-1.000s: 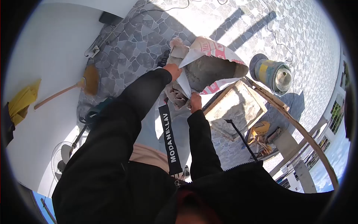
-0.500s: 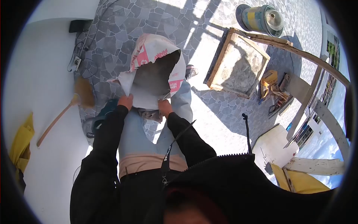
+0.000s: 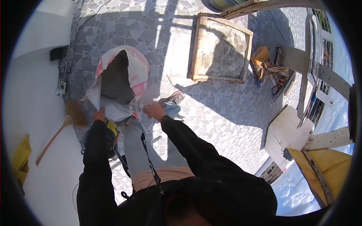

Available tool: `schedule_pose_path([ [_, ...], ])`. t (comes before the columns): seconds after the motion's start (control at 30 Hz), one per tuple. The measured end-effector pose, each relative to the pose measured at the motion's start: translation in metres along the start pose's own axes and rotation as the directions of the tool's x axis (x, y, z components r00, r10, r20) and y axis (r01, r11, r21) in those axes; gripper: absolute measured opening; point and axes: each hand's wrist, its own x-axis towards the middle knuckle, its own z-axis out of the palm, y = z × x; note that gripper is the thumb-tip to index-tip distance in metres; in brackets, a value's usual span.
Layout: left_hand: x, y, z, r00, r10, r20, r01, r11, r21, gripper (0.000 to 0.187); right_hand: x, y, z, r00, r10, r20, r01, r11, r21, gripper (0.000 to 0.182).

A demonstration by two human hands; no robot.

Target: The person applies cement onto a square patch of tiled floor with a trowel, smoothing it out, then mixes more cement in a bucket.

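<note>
Gripping torn sack [image 3: 139, 73], stone-patterned floor [image 3: 113, 32], white wall [image 3: 41, 109]

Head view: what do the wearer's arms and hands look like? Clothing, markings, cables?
Long black sleeves on both arms, left sleeve and right sleeve, down to about the wrists. No lettering or cables visible on either. Left hand and right hand show no gloves. Too small to tell about rings.

Harsh sun bleaches the floor [image 3: 222, 140] right of centre beside crisp shadows, with fisheye distortion bending the black-rimmed edges.
</note>
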Motion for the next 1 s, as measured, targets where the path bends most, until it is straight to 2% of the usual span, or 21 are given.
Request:
schedule_pose_path([
  [0.03, -0.002, 0.022, -0.008, 0.955, -0.292, -0.043, 0.236, 0.842, -0.484, 0.055, -0.004, 0.011, -0.029, 0.995, -0.056, -0.084, 0.043, 0.989, -0.144, 0.033],
  [0.07, -0.013, 0.037, -0.014, 0.838, -0.538, 0.091, 0.355, 0.412, -0.839, 0.057, -0.007, 0.033, -0.058, 0.978, -0.054, -0.202, 0.021, 0.987, -0.161, 0.035],
  [0.1, -0.002, 0.013, 0.010, 0.858, -0.514, -0.013, 0.357, 0.614, -0.704, 0.059, -0.017, 0.054, -0.091, 0.953, -0.094, -0.288, 0.043, 0.983, -0.178, 0.034],
  [0.17, -0.022, 0.023, 0.017, 0.830, -0.528, -0.179, 0.237, 0.626, -0.743, 0.046, -0.038, 0.123, -0.160, 0.923, -0.079, -0.376, 0.029, 0.990, -0.139, 0.035],
  [0.2, -0.027, 0.011, 0.035, 0.810, -0.553, -0.194, 0.168, 0.535, -0.828, 0.048, -0.064, 0.140, -0.200, 0.924, -0.244, -0.293, 0.162, 0.947, -0.277, 0.032],
  [0.27, -0.091, 0.080, -0.006, 0.746, -0.664, 0.054, 0.402, 0.384, -0.831, 0.057, -0.104, 0.209, -0.260, 0.985, 0.111, -0.135, -0.110, 0.994, 0.015, 0.062],
  [0.33, -0.120, 0.061, 0.027, 0.768, -0.451, 0.454, 0.604, 0.273, -0.749, 0.050, -0.161, 0.228, -0.298, 0.890, 0.361, -0.278, -0.317, 0.929, 0.190, 0.047],
  [0.4, -0.170, 0.136, 0.004, 0.803, -0.407, 0.435, 0.565, 0.751, -0.340, 0.039, -0.192, 0.282, -0.316, 0.777, 0.554, -0.299, -0.354, 0.777, 0.521, 0.032],
  [0.43, -0.170, 0.127, 0.032, 0.812, -0.389, 0.435, 0.519, 0.822, -0.233, 0.050, -0.205, 0.317, -0.313, 0.725, 0.522, -0.449, -0.377, 0.847, 0.376, 0.035],
  [0.47, -0.169, 0.134, 0.030, 0.882, -0.148, 0.447, 0.035, 0.967, 0.253, 0.053, -0.218, 0.319, -0.310, 0.693, 0.587, -0.419, -0.435, 0.804, 0.406, 0.038],
  [0.5, -0.163, 0.152, 0.024, 0.887, -0.150, 0.437, 0.033, 0.964, 0.264, 0.053, -0.234, 0.319, -0.305, 0.653, 0.651, -0.386, -0.497, 0.754, 0.430, 0.042],
  [0.57, -0.151, 0.197, 0.012, 0.920, 0.276, 0.278, -0.195, 0.938, -0.285, 0.058, -0.230, 0.408, -0.261, 0.825, 0.115, -0.553, -0.207, 0.972, -0.107, 0.047],
  [0.63, -0.050, 0.135, 0.093, 0.902, -0.011, 0.431, 0.355, 0.586, -0.728, 0.065, -0.219, 0.429, -0.235, 0.853, 0.160, -0.497, -0.310, 0.921, -0.236, 0.038],
  [0.7, -0.029, 0.230, 0.025, 0.917, -0.088, 0.388, 0.378, 0.495, -0.782, 0.077, -0.188, 0.401, -0.222, 0.796, 0.527, -0.299, -0.583, 0.532, -0.614, 0.030],
  [0.73, -0.026, 0.243, 0.001, 0.871, 0.064, 0.487, 0.390, 0.512, -0.765, 0.076, -0.191, 0.365, -0.221, 0.693, 0.657, -0.297, -0.674, 0.737, 0.057, 0.027],
  [0.77, -0.021, 0.250, -0.015, 0.926, -0.015, 0.376, 0.290, 0.666, -0.688, 0.074, -0.196, 0.323, -0.222, 0.571, 0.769, -0.287, -0.425, 0.576, 0.698, 0.025],
  [0.8, -0.019, 0.267, -0.044, 0.957, 0.046, 0.285, 0.172, 0.700, -0.693, 0.072, -0.184, 0.310, -0.219, 0.603, 0.686, -0.408, -0.353, 0.688, 0.634, 0.027],
  [0.83, -0.018, 0.286, -0.072, 0.976, 0.108, 0.190, 0.053, 0.727, -0.684, 0.070, -0.175, 0.297, -0.216, 0.706, 0.405, -0.581, -0.362, 0.912, 0.196, 0.030],
  [0.9, -0.025, 0.320, -0.135, 0.979, 0.189, 0.079, -0.101, 0.781, -0.616, 0.071, -0.146, 0.253, -0.225, 0.763, -0.019, -0.646, -0.257, 0.908, -0.331, 0.037],
  [0.97, -0.005, 0.314, -0.154, 0.996, 0.087, 0.022, -0.052, 0.759, -0.649, 0.069, -0.103, 0.237, -0.242, 0.768, -0.162, -0.620, -0.113, 0.918, -0.380, 0.040],
  [1.0, 0.000, 0.323, -0.175, 0.995, 0.088, 0.040, -0.038, 0.738, -0.673, 0.069, -0.090, 0.196, -0.264, 0.835, 0.045, -0.549, -0.157, 0.975, -0.160, 0.038],
])
